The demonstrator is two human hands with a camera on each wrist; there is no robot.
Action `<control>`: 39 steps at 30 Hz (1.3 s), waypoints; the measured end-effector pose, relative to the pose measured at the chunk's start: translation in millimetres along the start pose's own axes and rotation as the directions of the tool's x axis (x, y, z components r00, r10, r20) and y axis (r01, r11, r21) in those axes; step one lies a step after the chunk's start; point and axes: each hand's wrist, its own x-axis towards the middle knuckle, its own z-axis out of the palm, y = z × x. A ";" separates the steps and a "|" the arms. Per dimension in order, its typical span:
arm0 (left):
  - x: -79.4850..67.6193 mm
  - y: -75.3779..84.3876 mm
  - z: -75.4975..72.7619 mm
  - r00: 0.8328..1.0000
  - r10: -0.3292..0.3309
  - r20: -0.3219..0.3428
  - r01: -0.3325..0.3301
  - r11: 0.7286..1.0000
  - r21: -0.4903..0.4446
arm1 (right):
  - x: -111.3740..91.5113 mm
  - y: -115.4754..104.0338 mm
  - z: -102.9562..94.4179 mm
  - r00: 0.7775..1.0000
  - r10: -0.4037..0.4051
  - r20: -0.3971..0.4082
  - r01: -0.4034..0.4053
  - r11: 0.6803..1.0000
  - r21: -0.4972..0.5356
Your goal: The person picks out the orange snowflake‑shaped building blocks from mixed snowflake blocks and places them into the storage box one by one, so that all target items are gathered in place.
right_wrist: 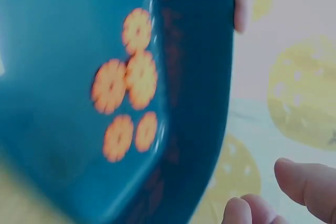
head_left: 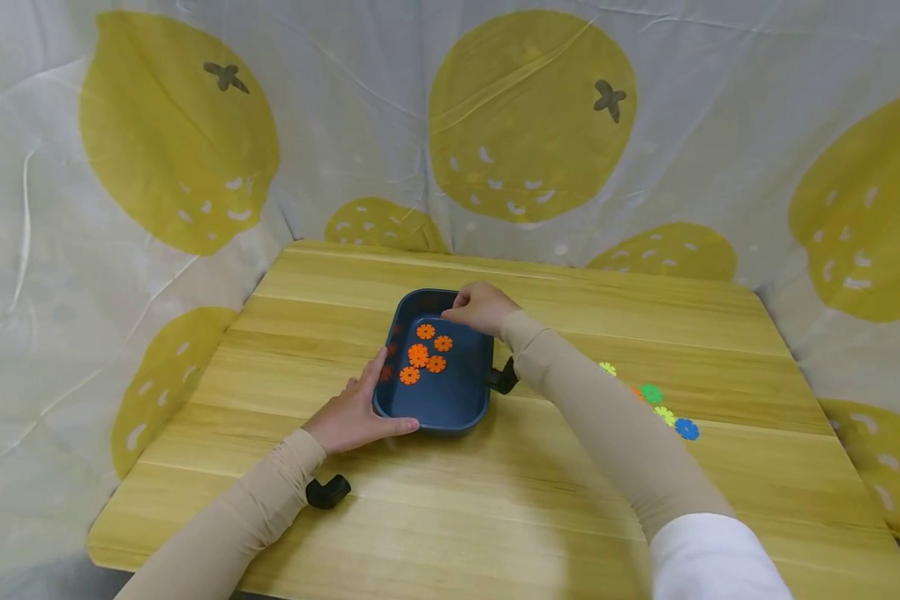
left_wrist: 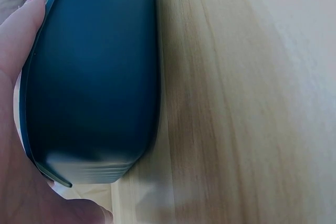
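Observation:
A deep dark-blue rectangular tray (head_left: 457,392) stands on the wooden table, several orange flower-shaped plastic discs (head_left: 417,356) lying flat inside it. My left hand (head_left: 356,412) spans the tray's near left corner, fingers against the left side and thumb stretched along the near rim. From the left wrist, the tray's outer wall (left_wrist: 100,72) fills the space beside that hand. Over the far right corner hovers my right hand (head_left: 483,308), thumb and forefinger close together. In the right wrist view, a gap separates the thumb (right_wrist: 307,184) from the fingers, and nothing shows between them.
Right of the tray, partly behind the right forearm, lie a blue disc (head_left: 687,429), a green disc (head_left: 652,392), yellow-green discs (head_left: 664,415) and a bit of orange. Black wrist cameras (head_left: 328,492) hang at both wrists. A lemon-print curtain (head_left: 360,125) encloses the table (head_left: 330,283).

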 end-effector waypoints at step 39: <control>-1.1 0.3 -0.2 1.000 0.021 -0.007 -0.021 1.000 -0.015 | -150.0 220.1 -63.6 0.953 0.303 0.026 -0.302 0.952 -0.048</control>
